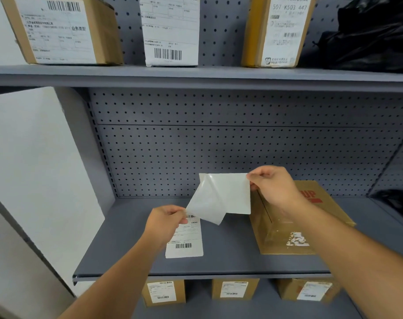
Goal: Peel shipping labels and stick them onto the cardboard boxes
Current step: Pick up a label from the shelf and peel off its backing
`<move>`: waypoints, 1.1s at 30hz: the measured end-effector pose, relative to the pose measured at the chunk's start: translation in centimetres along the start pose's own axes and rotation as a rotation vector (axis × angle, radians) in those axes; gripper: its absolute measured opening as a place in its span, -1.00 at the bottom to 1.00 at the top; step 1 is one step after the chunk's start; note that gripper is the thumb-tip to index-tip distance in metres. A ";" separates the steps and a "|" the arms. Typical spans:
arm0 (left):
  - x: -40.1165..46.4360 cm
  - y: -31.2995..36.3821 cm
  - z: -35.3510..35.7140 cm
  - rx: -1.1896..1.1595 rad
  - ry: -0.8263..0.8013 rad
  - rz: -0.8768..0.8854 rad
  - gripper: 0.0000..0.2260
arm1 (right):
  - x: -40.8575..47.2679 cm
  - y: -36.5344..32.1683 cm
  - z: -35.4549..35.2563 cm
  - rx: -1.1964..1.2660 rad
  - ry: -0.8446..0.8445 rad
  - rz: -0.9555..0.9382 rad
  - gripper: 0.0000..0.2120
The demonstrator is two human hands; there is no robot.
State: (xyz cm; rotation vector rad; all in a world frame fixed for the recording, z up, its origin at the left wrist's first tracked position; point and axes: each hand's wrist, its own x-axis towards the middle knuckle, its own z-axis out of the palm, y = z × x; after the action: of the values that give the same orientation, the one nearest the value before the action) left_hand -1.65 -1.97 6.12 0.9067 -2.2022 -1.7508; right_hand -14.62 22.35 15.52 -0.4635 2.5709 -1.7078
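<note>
Label being peeled (pixel 219 196): a glossy white sheet held in the air above the middle shelf (pixel 131 254), one layer curling down and away from the other (which layer is sticker and which is backing cannot be told).
Left hand (pixel 163 223): fingers pinched together on the lower peeled corner.
Right hand (pixel 275 186): fingers pinched on the upper right corner.
Printed label (pixel 185 239): lies flat near the shelf's front edge, with barcodes and small unreadable print.
Cardboard box (pixel 285 229): toward the shelf's right end, red letters "UP" showing, torn white residue on top.
Upper shelf boxes: one label (pixel 285 31) reads "507 K503 447".
Lower shelf boxes (pixel 235 288): brown, each labelled.
</note>
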 end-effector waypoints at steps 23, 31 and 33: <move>1.1 -2.4 -0.3 0.308 0.078 0.044 -0.82 | 0.6 -1.1 -6.0 0.015 0.163 -0.121 -0.82; 1.0 -2.5 0.5 0.429 0.057 0.097 -0.85 | 0.6 -1.3 -6.4 0.051 0.268 -0.166 -0.82; 1.0 -2.4 0.9 0.486 0.050 0.138 -0.85 | 0.6 -1.2 -6.4 0.049 0.269 -0.172 -0.84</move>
State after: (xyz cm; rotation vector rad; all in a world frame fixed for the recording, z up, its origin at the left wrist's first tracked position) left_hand -2.07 -2.05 3.39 0.8452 -2.6356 -1.1358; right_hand -16.03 27.54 19.27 -0.4979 2.7317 -2.0124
